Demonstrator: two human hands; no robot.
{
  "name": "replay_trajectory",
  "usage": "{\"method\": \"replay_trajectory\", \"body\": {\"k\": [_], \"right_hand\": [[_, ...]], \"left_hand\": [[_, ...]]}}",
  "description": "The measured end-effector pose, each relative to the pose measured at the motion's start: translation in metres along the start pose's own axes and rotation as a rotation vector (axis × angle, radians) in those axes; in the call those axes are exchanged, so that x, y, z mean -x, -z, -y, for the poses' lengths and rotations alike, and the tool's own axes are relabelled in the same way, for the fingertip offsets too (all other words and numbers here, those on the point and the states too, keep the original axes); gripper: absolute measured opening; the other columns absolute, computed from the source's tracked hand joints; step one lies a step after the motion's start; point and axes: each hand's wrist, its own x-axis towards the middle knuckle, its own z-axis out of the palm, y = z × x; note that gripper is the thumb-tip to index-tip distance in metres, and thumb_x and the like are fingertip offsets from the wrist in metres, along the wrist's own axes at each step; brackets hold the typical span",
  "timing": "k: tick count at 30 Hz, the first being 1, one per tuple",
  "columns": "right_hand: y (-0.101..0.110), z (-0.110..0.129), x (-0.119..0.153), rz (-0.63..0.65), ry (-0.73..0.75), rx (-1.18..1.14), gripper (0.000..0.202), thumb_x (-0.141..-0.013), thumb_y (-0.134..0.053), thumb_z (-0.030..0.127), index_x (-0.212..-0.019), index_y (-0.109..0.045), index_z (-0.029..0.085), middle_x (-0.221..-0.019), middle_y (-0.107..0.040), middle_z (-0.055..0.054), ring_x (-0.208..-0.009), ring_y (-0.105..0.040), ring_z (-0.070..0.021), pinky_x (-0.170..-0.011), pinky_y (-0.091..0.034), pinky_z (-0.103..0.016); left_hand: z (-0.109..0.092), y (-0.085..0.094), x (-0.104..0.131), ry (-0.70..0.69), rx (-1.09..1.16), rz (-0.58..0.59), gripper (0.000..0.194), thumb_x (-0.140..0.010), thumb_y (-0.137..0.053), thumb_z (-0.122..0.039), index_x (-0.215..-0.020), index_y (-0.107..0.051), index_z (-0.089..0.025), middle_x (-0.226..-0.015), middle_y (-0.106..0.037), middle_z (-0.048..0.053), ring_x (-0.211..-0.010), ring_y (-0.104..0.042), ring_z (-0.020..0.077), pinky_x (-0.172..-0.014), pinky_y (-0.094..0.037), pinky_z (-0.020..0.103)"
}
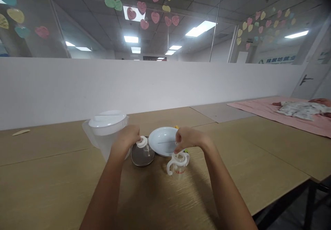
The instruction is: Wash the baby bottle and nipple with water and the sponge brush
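- Handled bottle (178,169): clear, with two white handles, upright at the center of your clock.
- Right hand (190,138): your thumb and fingers pinch at its top; the exact part is hidden.
- Small bottle (146,151): clear, white-collared, toward ten o'clock; your left hand (128,135) pinches its collar.
- Gray tray (142,161): beneath that bottle; contact is unclear.
- White bowl (160,132): eleven o'clock.
- Lidded pitcher (107,130): ten o'clock, farther out.
- Pink cloth (261,107): two o'clock, well apart.
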Motion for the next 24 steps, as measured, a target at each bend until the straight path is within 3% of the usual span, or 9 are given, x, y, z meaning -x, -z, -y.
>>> {"method": "replay_trajectory", "body": {"k": [3, 6, 9, 12, 14, 18, 24], "right_hand": [[-0.008, 0.001, 0.003, -0.006, -0.001, 0.049, 0.035, -0.053, -0.082, 0.033, -0.081, -0.070, 0.015, -0.087, -0.070, -0.008, -0.076, -0.063, -0.0212, -0.055, -0.039, -0.025], [-0.019, 0.003, 0.010, -0.077, -0.001, 0.023, 0.043, -0.059, -0.079, 0.039, -0.093, -0.069, 0.015, -0.096, -0.068, -0.011, -0.087, -0.063, -0.0253, -0.067, -0.044, -0.029], [-0.028, 0.012, 0.018, -0.285, 0.072, -0.116, 0.056, -0.068, -0.072, 0.039, -0.117, -0.058, 0.015, -0.110, -0.064, -0.013, -0.102, -0.058, -0.0266, -0.082, -0.044, -0.034], [-0.032, 0.027, 0.023, -0.522, 0.348, -0.314, 0.068, -0.069, -0.071, 0.033, -0.130, -0.044, 0.020, -0.122, -0.057, -0.011, -0.110, -0.054, -0.0238, -0.087, -0.043, -0.035], [-0.034, 0.036, 0.021, -0.634, 0.474, -0.414, 0.049, -0.071, -0.067, 0.029, -0.117, -0.053, 0.020, -0.111, -0.062, -0.008, -0.101, -0.057, -0.0215, -0.081, -0.045, -0.033], [-0.036, 0.043, 0.011, -0.869, 0.464, -0.527, 0.011, -0.074, -0.058, 0.024, -0.084, -0.058, 0.020, -0.085, -0.065, -0.004, -0.080, -0.059, -0.0191, -0.073, -0.044, -0.030], [-0.027, 0.042, 0.005, -1.069, 0.525, -0.534, 0.011, -0.067, -0.050, 0.019, -0.078, -0.054, 0.022, -0.079, -0.062, -0.002, -0.077, -0.057, -0.0179, -0.076, -0.042, -0.030]], "left_hand": [[-0.017, 0.017, 0.017, -0.041, -0.036, -0.038, 0.007, -0.072, -0.056, -0.024, -0.072, -0.060, -0.018, -0.082, -0.068, 0.004, -0.070, -0.059, 0.0162, -0.055, -0.034, 0.023], [-0.033, 0.029, 0.035, -0.060, -0.023, -0.115, 0.015, -0.078, -0.052, -0.031, -0.073, -0.059, -0.018, -0.083, -0.068, 0.004, -0.073, -0.059, 0.0171, -0.056, -0.033, 0.025], [-0.048, 0.037, 0.049, -0.112, 0.024, -0.179, 0.018, -0.081, -0.050, -0.033, -0.073, -0.059, -0.019, -0.079, -0.067, 0.003, -0.071, -0.058, 0.0178, -0.057, -0.033, 0.026], [-0.062, 0.039, 0.061, -0.237, 0.143, -0.187, 0.019, -0.081, -0.049, -0.033, -0.073, -0.059, -0.020, -0.078, -0.067, 0.001, -0.072, -0.058, 0.0176, -0.059, -0.036, 0.026], [-0.071, 0.039, 0.068, -0.319, 0.240, -0.182, 0.018, -0.080, -0.049, -0.033, -0.073, -0.060, -0.021, -0.077, -0.067, 0.000, -0.073, -0.059, 0.0172, -0.062, -0.038, 0.026], [-0.087, 0.033, 0.081, -0.422, 0.348, -0.315, 0.019, -0.081, -0.048, -0.031, -0.070, -0.059, -0.021, -0.076, -0.067, -0.001, -0.073, -0.058, 0.0164, -0.065, -0.040, 0.026], [-0.101, 0.019, 0.091, -0.507, 0.311, -0.612, 0.019, -0.083, -0.047, -0.024, -0.065, -0.053, -0.020, -0.066, -0.060, -0.001, -0.064, -0.053, 0.0153, -0.060, -0.038, 0.027]]}}
